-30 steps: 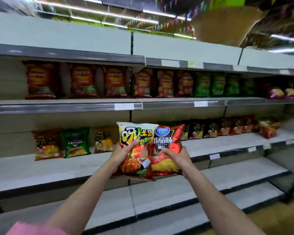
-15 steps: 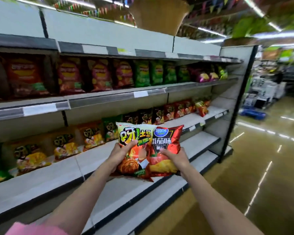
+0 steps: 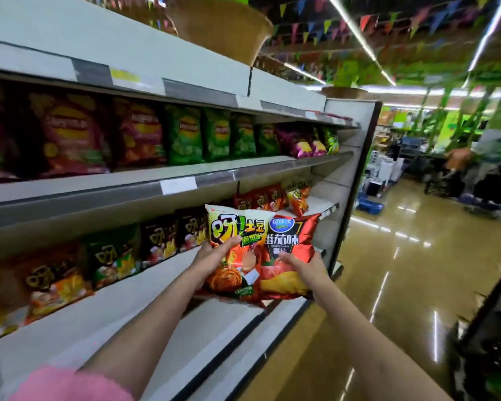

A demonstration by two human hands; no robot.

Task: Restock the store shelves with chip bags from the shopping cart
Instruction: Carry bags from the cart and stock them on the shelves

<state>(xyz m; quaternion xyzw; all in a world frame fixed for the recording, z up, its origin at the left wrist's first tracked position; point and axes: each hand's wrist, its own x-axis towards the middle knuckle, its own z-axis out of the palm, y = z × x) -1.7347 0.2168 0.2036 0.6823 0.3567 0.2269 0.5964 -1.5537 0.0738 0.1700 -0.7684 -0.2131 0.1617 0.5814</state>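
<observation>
Left hand [image 3: 211,260]: your fingers are curled on the white-topped chip bag [image 3: 235,256], thumb across its front.
Right hand [image 3: 304,270]: you're gripping the red chip bag [image 3: 292,241].
Bags: side by side, overlapping, upright, held in front of the middle shelf [image 3: 128,299].

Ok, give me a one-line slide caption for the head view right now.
Left hand and right hand hold two chip bags before a half-stocked shelf.

Cream-and-orange bag [image 3: 235,250], red bag [image 3: 292,256]
</observation>
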